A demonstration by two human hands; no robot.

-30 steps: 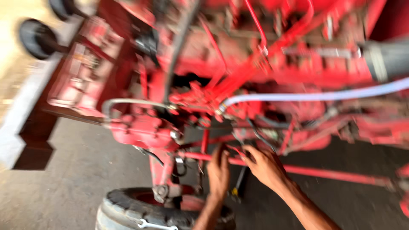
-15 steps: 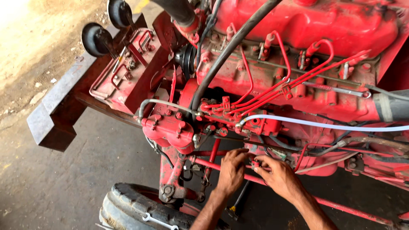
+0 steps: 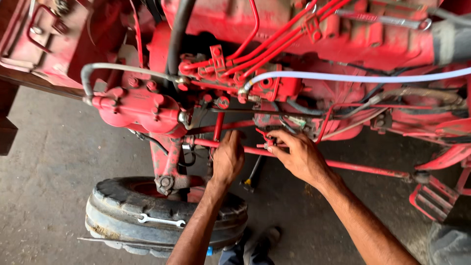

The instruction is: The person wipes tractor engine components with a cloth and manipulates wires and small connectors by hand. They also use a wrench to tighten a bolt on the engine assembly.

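**Visitor:** Red rod (image 3: 353, 167) under the tractor's engine (image 3: 294, 29), that's what both hands are on?

**Mechanic's mate:** Yes. It runs level below the engine, and the hands are a little apart on it. The left hand (image 3: 228, 159) is wrapped round it from beneath, fingers closed. Just along the rod, the right hand (image 3: 300, 158) pinches a small red fitting (image 3: 267, 143) that sits on the rod.

**Visitor:** So what stage is that, would you say?

**Mechanic's mate:** By the look of it, seating or working that fitting by finger, with one hand steadying the rod and the other doing the fine part. I can't tell whether it's being loosened or tightened.

**Visitor:** And the move after?

**Mechanic's mate:** My guess is it calls for a firm hold on the rod and small, careful turns, since pipes and links crowd close above it. A dark tool (image 3: 251, 174) hangs just below the rod, between the hands.

**Visitor:** And further out?

**Mechanic's mate:** A white hose (image 3: 353, 77) crosses well above the rod. The front tyre (image 3: 122, 206) lies below it, left of the arm, with a spanner (image 3: 159, 221) resting on the tread. Concrete floor (image 3: 54, 162) all round.
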